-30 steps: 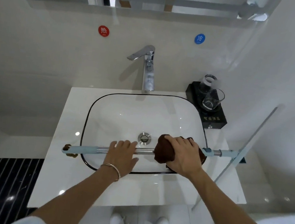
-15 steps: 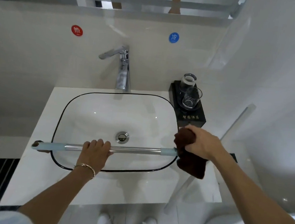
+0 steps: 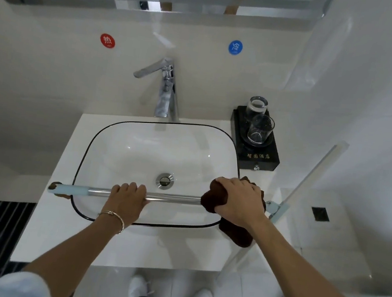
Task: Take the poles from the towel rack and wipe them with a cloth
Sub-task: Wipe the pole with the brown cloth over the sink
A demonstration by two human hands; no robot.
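- The pole [image 3: 171, 198] lies left to right across the near part of the sink [image 3: 122, 139].
- The tap [image 3: 165, 90] stands behind the sink.
- Two glasses [image 3: 259, 129] sit on a tray [image 3: 258, 157] at far right.

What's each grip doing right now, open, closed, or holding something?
Left grip: closed, holding the pole.
Right grip: closed, holding the brown cloth on the pole.
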